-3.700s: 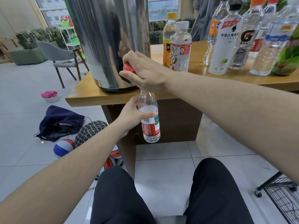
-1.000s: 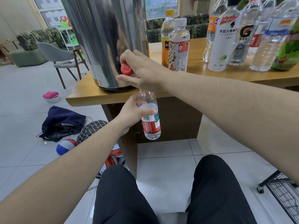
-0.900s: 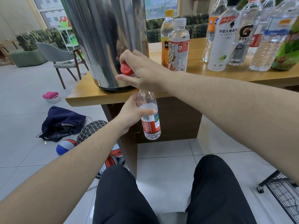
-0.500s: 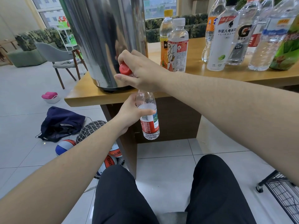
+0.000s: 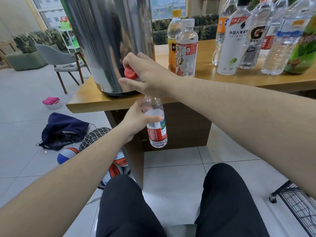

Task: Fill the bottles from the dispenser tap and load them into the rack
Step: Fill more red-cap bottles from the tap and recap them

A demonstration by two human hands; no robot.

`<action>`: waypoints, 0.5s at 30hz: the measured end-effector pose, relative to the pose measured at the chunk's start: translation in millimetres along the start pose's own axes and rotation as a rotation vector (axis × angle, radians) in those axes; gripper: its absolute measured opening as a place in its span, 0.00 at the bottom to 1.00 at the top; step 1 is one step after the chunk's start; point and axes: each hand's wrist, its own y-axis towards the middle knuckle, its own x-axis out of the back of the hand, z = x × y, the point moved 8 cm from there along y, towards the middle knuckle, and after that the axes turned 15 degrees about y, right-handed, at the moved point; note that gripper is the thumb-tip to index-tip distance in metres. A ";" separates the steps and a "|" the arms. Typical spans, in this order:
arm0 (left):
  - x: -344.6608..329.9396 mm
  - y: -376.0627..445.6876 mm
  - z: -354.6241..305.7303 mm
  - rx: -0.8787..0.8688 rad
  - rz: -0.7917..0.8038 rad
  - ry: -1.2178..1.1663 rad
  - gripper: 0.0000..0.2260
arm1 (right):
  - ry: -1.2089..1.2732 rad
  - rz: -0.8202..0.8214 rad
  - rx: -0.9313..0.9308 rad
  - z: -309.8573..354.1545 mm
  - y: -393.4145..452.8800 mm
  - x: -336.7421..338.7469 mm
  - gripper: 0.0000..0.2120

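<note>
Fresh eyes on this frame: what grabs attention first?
The big shiny steel dispenser at the table's near-left corner, with the right hand on its red tap knob. Directly below, the left hand holds a clear red-labelled bottle under the tap, past the table edge, partly filled. After that, the crowd of assorted bottles standing at the table's far right.

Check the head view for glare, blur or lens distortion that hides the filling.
Head view: sharp and evenly daylit; the steel dispenser mirrors the room without blinding glare; wide-angle stretch bends the edge bottles; the right hand hides the tap above the held bottle.
</note>
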 end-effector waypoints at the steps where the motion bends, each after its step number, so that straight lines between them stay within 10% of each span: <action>1: -0.2 0.1 0.1 0.000 0.002 0.001 0.36 | 0.000 0.000 -0.002 -0.3 0.0 -0.1 0.17; 15: -1.7 -0.9 0.0 0.008 0.000 -0.005 0.36 | 0.008 0.002 -0.002 0.9 -0.6 0.4 0.15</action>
